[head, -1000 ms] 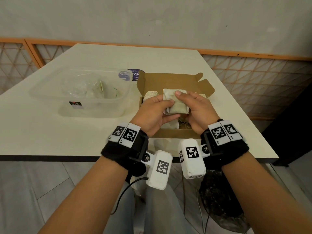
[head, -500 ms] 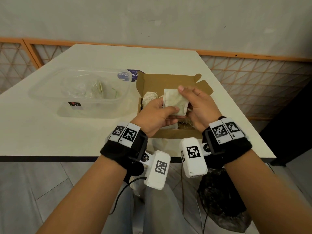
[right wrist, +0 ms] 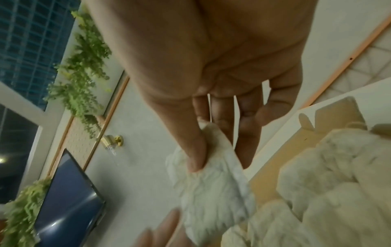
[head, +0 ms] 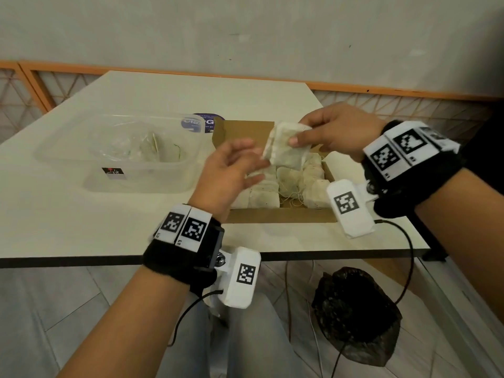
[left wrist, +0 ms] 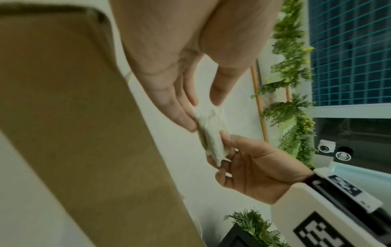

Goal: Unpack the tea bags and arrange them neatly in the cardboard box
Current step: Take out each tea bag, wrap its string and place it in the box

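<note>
- R hand [right wrist: 211,70] pinches tea bag [right wrist: 211,192] w/ thumb + fingers.
- Cardboard box [right wrist: 262,187] at right, more tea bags [right wrist: 338,175] packed inside.
- L hand fingertips [right wrist: 167,224] blurred, just beside the bag's near end.

The tea bag [head: 286,148] is crinkled matt paper, and the cardboard box [head: 281,215] is plain brown card. The tub [head: 122,181] is cloudy clear plastic on the smooth, pale counter [head: 54,227].
</note>
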`<action>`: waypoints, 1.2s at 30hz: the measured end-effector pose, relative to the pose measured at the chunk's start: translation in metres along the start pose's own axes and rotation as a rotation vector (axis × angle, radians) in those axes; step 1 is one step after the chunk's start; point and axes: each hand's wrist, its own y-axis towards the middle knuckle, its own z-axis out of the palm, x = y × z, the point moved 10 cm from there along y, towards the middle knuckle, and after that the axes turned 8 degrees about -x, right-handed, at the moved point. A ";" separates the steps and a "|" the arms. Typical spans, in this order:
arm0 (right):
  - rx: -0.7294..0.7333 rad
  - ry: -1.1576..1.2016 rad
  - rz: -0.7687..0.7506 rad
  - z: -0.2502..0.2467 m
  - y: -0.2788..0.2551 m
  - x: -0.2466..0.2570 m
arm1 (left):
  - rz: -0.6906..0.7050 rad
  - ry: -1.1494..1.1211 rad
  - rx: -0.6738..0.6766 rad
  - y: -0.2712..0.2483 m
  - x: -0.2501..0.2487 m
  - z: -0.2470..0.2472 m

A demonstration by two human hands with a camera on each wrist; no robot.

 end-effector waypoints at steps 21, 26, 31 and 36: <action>0.152 -0.404 0.090 0.051 0.011 -0.063 | 0.106 0.167 -0.354 -0.008 0.036 -0.064; 0.096 -0.429 0.114 0.054 0.022 -0.066 | 0.109 0.153 -0.368 -0.007 0.038 -0.064; -0.057 -0.459 0.035 0.023 0.019 -0.034 | 0.096 0.121 -0.359 -0.006 0.039 -0.065; 0.114 -0.396 -0.052 0.050 -0.015 -0.024 | 0.066 0.120 -0.349 -0.008 0.035 -0.063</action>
